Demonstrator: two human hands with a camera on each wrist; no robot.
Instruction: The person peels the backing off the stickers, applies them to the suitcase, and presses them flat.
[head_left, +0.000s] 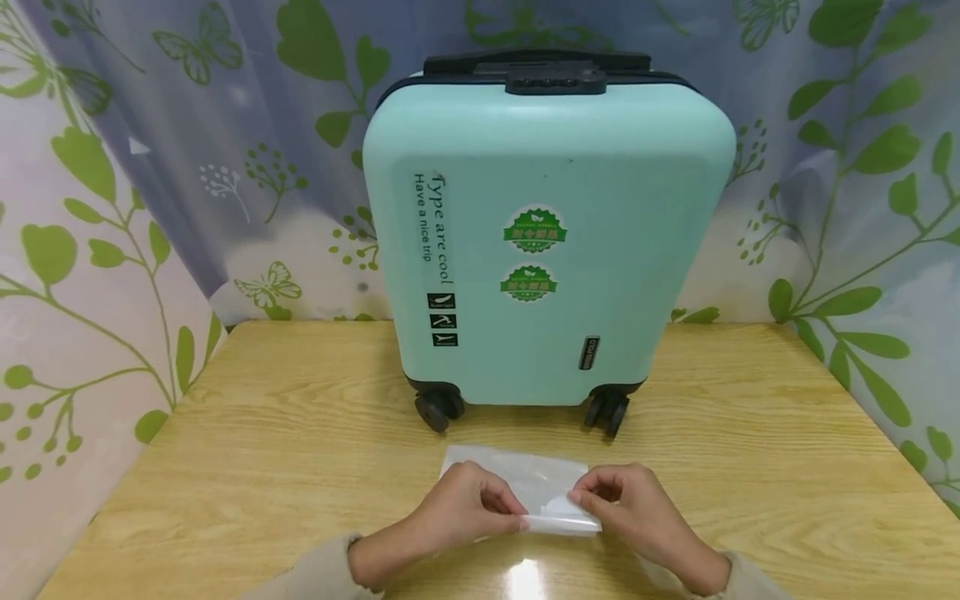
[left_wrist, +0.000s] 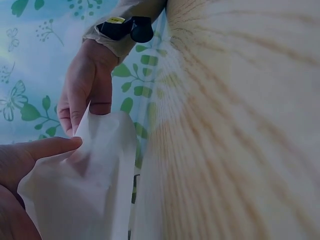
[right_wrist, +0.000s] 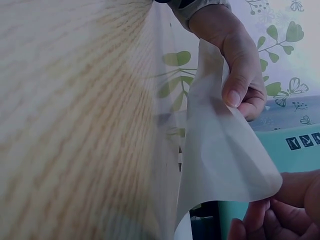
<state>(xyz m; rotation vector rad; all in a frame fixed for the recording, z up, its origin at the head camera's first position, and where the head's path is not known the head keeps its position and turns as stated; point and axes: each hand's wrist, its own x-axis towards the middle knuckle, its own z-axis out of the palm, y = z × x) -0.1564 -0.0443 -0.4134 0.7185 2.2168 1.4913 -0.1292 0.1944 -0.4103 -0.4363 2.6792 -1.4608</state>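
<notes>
Both hands hold a thin, translucent white sheet (head_left: 517,468) just above the table, in front of the suitcase. Its near edge is lifted and curled over. My left hand (head_left: 461,510) pinches this edge between thumb and index finger, near its middle. At the right corner, my right hand (head_left: 636,510) pinches the sheet with thumb and fingertips. In the left wrist view the sheet (left_wrist: 95,195) stands up from the wooden surface between the hands. The right wrist view has the right fingers (right_wrist: 295,192) gripping a rounded corner of the sheet (right_wrist: 225,160).
An upright mint-green suitcase (head_left: 540,333) stands on black wheels behind the sheet, with two green stickers and black lettering on its front. The wooden table (head_left: 262,467) extends to both sides. Patterned curtains (head_left: 300,208) with leaves and butterflies hang around the back and sides.
</notes>
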